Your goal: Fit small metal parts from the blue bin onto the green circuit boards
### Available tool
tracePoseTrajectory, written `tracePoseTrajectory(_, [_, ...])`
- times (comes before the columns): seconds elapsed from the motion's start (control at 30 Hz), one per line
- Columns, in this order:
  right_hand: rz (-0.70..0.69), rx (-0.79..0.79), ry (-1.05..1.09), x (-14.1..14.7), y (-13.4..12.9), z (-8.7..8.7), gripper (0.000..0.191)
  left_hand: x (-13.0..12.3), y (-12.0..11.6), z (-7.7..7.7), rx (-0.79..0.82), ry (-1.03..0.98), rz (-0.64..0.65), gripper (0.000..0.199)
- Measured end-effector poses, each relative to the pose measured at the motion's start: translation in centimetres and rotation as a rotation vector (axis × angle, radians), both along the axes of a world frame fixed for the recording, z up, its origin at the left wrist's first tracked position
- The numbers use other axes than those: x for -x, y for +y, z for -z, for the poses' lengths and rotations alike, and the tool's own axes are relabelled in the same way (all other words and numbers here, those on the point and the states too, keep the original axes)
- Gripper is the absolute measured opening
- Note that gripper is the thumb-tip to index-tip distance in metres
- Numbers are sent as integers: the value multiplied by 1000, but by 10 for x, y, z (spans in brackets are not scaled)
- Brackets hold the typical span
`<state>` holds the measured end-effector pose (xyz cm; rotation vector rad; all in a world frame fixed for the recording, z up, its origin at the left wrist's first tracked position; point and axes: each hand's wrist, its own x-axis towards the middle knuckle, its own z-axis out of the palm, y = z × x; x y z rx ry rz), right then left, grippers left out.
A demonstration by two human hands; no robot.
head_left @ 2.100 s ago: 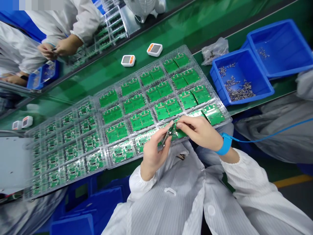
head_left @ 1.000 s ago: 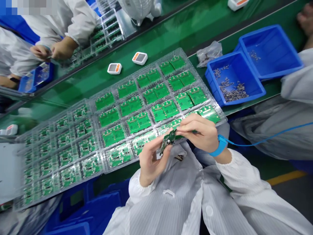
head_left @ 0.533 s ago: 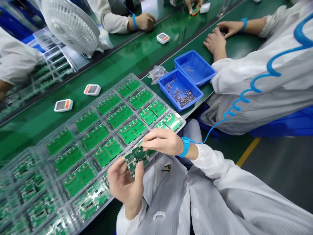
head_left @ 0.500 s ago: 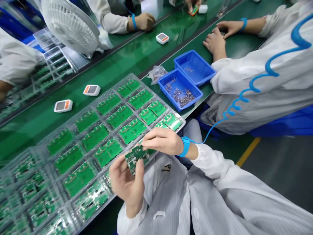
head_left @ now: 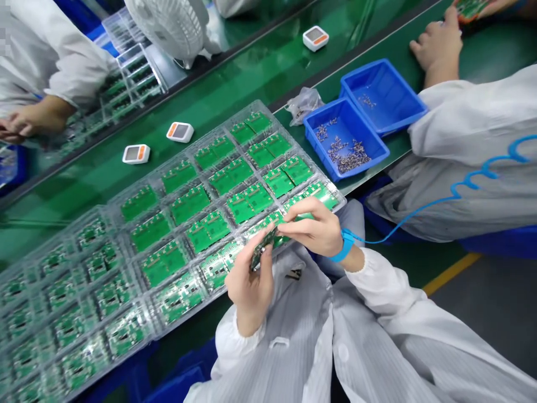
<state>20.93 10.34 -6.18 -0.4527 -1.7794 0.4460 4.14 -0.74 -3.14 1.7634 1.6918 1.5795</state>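
Note:
My left hand grips a small green circuit board between thumb and fingers, tilted nearly edge-on. My right hand, with a blue wrist strap, has its fingertips pinched at the board's upper right edge; whether they hold a small part too is hidden. Both hands are over the front edge of a clear compartment tray with rows of green boards. Another clear tray of boards with components adjoins it on the left.
Two blue bins hold small metal parts, beside a plastic bag. White-and-orange devices lie on the green surface. A fan stands behind. Co-workers' hands are at right and left.
The view has shifted, so the trays and bins appear moved. The board has turned from showing its face to nearly edge-on, and my hands are closer together around it.

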Motion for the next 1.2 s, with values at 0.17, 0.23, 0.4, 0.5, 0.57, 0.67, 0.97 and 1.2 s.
tracePoseTrajectory(0.17, [35,-17,23,1,-1,-2,24,-2,3,-1,-10,33,61,51])
tracePoseTrajectory(0.23, [53,-6,46,0,-1,-1,21,-2,6,1,-37,50,89,55])
tracePoseTrajectory(0.4, [98,-93,8,-8,1,7,21,-4,8,5,-2,96,58,48])
tracePoseTrajectory(0.5, [96,-89,-23,-12,0,10,22,-3,8,6,8,97,46,45])
tracePoseTrajectory(0.57, [92,-36,-31,-13,-3,10,22,-2,8,7,15,110,38,44])
tracePoseTrajectory(0.67, [79,-22,-95,-14,-3,5,15,1,11,7,48,124,20,40])
tracePoseTrajectory(0.97, [403,244,-567,-136,130,-42,18,13,10,4,172,77,-24,33])
tracePoseTrajectory(1.2, [728,599,-1293,-203,251,-42,43,14,11,1,155,65,13,29])
